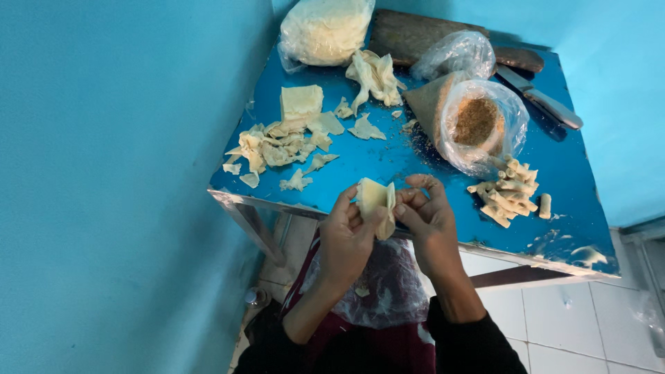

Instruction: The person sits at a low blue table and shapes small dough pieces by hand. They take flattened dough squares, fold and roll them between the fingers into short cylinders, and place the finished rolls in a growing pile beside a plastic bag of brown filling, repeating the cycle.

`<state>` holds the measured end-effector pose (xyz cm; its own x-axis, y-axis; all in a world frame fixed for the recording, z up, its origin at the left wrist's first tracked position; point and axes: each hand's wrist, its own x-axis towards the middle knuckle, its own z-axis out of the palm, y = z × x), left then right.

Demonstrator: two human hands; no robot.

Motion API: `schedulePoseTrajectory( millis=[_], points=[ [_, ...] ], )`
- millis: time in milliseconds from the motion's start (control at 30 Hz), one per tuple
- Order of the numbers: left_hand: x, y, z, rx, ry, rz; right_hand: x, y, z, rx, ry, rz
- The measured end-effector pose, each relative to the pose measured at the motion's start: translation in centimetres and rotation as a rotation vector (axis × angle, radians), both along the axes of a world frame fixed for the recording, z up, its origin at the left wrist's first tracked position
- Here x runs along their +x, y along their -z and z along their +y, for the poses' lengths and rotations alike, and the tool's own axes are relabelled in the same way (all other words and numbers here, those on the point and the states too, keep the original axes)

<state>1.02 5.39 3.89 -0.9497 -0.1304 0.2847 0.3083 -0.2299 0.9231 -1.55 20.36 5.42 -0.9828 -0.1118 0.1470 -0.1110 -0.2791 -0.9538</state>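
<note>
I am holding a pale square wrapper sheet (pixel 375 201) between both hands, just over the near edge of the blue table (pixel 388 163). My left hand (pixel 348 232) is closing its fingers on the sheet's left side, thumb pressing the front, and my right hand (pixel 424 215) is pinching the right edge, where the sheet is already folding over.

Judging by what is lying around, I am partway through. A small pile of finished rolls (pixel 508 194) is sitting on the right of the table, with one more roll (pixel 545 205) lying just beside it. Much is left: a short stack of squares (pixel 300 102) is waiting farther back, a big bag of pale sheets (pixel 325 29) is standing at the far end, and torn scraps (pixel 277 147) are lying scattered on the left. An open plastic bag of brown crumbly filling (pixel 476 122) is standing between the sheets and the rolls.

I am not able to tell whether any filling is inside the sheet, since the fold and my fingers are covering it. A knife (pixel 544 99) is lying at the far right, beside a dark board (pixel 415 34) that other bags are partly hiding. A plastic sheet (pixel 384 287) is covering my lap.
</note>
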Motion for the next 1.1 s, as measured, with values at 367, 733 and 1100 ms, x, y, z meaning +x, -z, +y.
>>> schedulePoseTrajectory(
  millis=[367,733,1100],
  points=[
    [0.2,0.0,0.3,-0.185,-0.122,-0.014,1.1,-0.3,-0.9,-0.121,0.072,-0.112],
    [-3.8,-2.0,-5.0,-0.472,-0.232,-0.181,-0.2,-1.7,7.1,-0.290,0.309,0.099],
    [-0.8,-0.1,-1.0,-1.136,-0.369,0.573,1.7,-2.0,6.1,0.998,0.164,0.405]
  ],
)
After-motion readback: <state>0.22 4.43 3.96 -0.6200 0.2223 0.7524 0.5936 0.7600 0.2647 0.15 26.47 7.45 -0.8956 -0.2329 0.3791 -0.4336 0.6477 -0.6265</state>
